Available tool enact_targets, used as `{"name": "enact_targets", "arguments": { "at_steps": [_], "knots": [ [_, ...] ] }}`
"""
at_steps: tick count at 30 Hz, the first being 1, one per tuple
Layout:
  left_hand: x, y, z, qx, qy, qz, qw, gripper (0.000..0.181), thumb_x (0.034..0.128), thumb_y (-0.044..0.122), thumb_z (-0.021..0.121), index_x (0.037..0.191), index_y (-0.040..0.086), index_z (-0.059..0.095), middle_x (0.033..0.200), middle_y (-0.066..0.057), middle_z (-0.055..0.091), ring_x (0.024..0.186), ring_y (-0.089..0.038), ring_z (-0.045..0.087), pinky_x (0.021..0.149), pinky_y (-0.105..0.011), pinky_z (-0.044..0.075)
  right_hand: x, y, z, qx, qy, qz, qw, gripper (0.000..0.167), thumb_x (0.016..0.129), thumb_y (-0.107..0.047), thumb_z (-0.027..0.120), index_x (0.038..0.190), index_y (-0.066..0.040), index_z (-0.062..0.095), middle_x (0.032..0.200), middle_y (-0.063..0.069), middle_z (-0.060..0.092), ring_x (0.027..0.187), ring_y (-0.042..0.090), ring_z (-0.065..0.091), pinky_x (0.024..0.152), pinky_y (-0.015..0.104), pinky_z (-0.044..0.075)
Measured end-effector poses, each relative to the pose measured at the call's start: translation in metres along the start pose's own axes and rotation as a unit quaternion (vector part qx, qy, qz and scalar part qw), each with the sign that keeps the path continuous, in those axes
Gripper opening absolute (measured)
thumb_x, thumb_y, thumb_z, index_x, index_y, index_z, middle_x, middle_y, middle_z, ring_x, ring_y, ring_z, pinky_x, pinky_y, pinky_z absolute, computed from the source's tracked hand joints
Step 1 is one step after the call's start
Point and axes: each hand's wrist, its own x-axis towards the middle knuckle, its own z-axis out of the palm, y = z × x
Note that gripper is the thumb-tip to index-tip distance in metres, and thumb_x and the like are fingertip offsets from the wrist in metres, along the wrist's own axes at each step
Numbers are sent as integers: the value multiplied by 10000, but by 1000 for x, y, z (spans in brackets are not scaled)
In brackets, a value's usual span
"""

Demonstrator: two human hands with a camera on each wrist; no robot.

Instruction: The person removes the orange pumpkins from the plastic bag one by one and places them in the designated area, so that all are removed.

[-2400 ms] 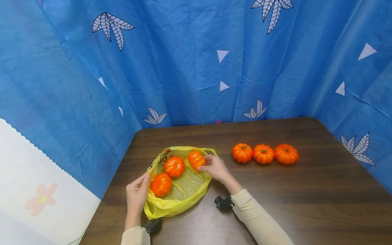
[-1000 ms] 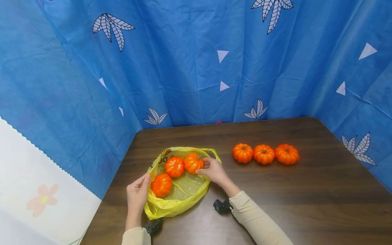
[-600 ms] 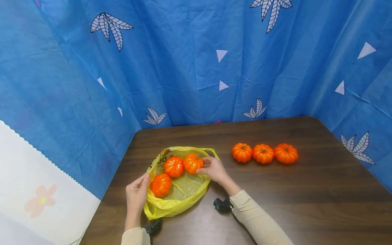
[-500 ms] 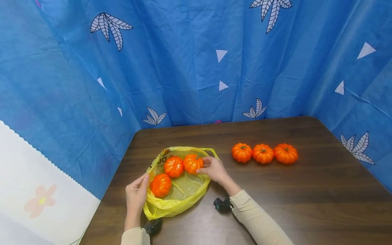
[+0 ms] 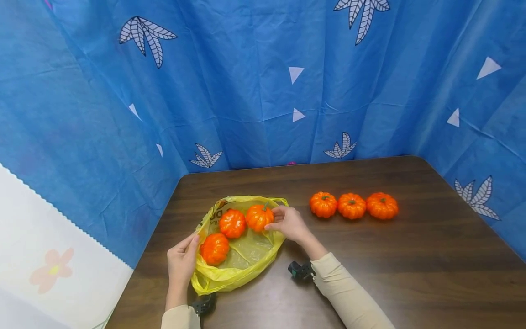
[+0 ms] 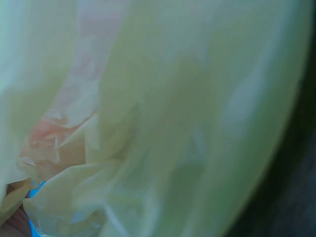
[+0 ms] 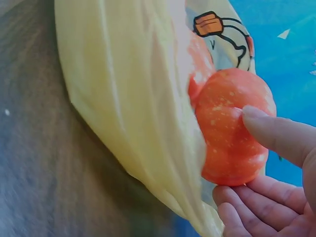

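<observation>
A yellow plastic bag [image 5: 246, 275] lies with its mouth spread wide in the head view. My left hand [image 5: 182, 261] pinches its left rim. Inside are an orange pumpkin [image 5: 215, 249] at the left and a second pumpkin [image 5: 232, 223] in the middle. My right hand [image 5: 290, 225] holds a third pumpkin [image 5: 259, 218], stem up, at the bag's right side. In the right wrist view the thumb lies on that pumpkin [image 7: 232, 128] and the fingers are under it, beside the bag [image 7: 133, 108]. The bag [image 6: 163, 118] fills most of the left wrist view.
Three more orange pumpkins, the left one [image 5: 323, 204], the middle one [image 5: 351, 206] and the right one [image 5: 382, 205], stand in a row on the brown table [image 5: 411, 265]. A blue curtain [image 5: 246, 91] hangs behind. Wrist cameras show beneath both wrists.
The pumpkin in my right hand has turned stem up and moved left against the middle pumpkin, then lifted slightly. My left hand keeps its pinch on the rim.
</observation>
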Motion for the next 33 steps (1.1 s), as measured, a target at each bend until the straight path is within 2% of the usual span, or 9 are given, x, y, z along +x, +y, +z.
{"name": "enact_targets", "arguments": {
  "at_steps": [8, 15, 20, 25, 33],
  "knots": [
    [-2, 2, -2, 132, -6, -86, 9999, 244, 952, 117, 686, 1131, -43, 733, 1145, -227, 701, 956, 103, 649, 780, -21, 486, -4, -7, -14, -159, -209, -118, 9996, 539, 769, -146, 870, 1236, 13, 651, 1158, 144, 720, 1057, 284, 694, 943, 421, 582],
    [-2, 4, -2, 134, 21, -95, 9999, 248, 949, 119, 691, 1125, -51, 733, 1139, -248, 698, 947, 98, 655, 776, -27, 493, -9, -18, -31, -399, -305, -132, 9987, 535, 764, -169, 877, 1234, -26, 665, 1169, 116, 722, 1067, 276, 685, 961, 441, 572],
    [-2, 3, -2, 102, -28, -55, 9999, 255, 952, 112, 684, 1135, -60, 724, 1141, -250, 696, 923, 161, 618, 776, -22, 488, -12, -22, -44, -637, -410, -247, 9968, 529, 779, -177, 866, 1251, -49, 665, 1212, 110, 711, 1120, 286, 670, 971, 445, 567],
    [-1, 2, -2, 122, 43, -45, 9999, 240, 951, 121, 688, 1115, -46, 740, 1131, -236, 694, 923, 126, 646, 768, -32, 499, -13, -21, -57, -875, -560, -353, 9940, 547, 788, -201, 861, 1276, -67, 653, 1257, 104, 692, 1153, 283, 655, 998, 454, 552],
    [0, 2, 1, 41, 7, 142, 9999, 211, 932, 37, 686, 1100, -82, 730, 1116, -272, 686, 889, 198, 597, 754, -22, 493, -16, -16, -74, -740, -928, -567, 9913, 579, 805, -206, 847, 1308, -40, 613, 1286, 115, 671, 1183, 293, 637, 1032, 475, 526]
  ]
}}
